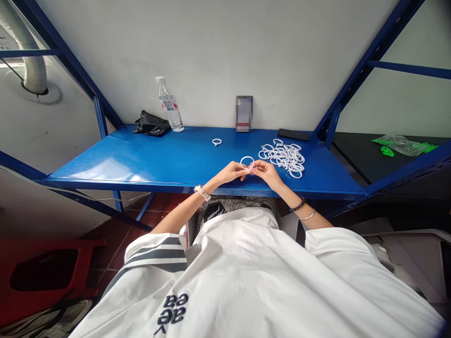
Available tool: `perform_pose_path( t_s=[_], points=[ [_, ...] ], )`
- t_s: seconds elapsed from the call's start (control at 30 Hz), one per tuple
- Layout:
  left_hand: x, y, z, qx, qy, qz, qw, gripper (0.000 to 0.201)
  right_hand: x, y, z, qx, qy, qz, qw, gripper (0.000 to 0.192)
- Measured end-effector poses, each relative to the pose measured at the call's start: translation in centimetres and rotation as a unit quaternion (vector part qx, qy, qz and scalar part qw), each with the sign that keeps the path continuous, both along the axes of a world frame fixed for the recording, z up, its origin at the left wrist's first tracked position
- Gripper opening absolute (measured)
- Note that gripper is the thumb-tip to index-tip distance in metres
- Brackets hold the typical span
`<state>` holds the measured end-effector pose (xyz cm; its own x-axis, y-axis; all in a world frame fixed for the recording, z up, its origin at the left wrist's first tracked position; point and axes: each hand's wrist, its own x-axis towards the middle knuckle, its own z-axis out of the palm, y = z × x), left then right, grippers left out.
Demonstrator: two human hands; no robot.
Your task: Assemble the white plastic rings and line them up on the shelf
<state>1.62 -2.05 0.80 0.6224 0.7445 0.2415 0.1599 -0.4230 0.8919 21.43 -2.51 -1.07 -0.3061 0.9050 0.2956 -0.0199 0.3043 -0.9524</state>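
Between my two hands, above the front edge of the blue table (169,155), stands a white plastic ring (247,157). My left hand (232,172) pinches its lower left side, and my right hand (266,172) pinches the lower right, fingertips nearly touching. What the fingers cover at the ring's base is hidden. Just right of my right hand lies a heap of similar white rings (283,157). One single white ring (217,141) rests on the table farther back, left of my hands.
Along the wall are a black plastic bag (152,124), a water bottle (171,105), an upright phone-like panel with a blurred face (244,114) and a flat black phone (293,135). Blue frame posts flank the table. A red stool (81,267) stands low at left.
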Motion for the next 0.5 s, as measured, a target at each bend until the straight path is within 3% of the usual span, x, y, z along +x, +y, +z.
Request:
perform_pose_path(
  t_s=[0.5],
  points=[
    [0.10, 0.28, -0.59, -0.022, -0.025, 0.007, 0.999, 0.055, -0.24, -0.06, -0.05, -0.001, 0.014, -0.026, 1.000, 0.037]
  ],
)
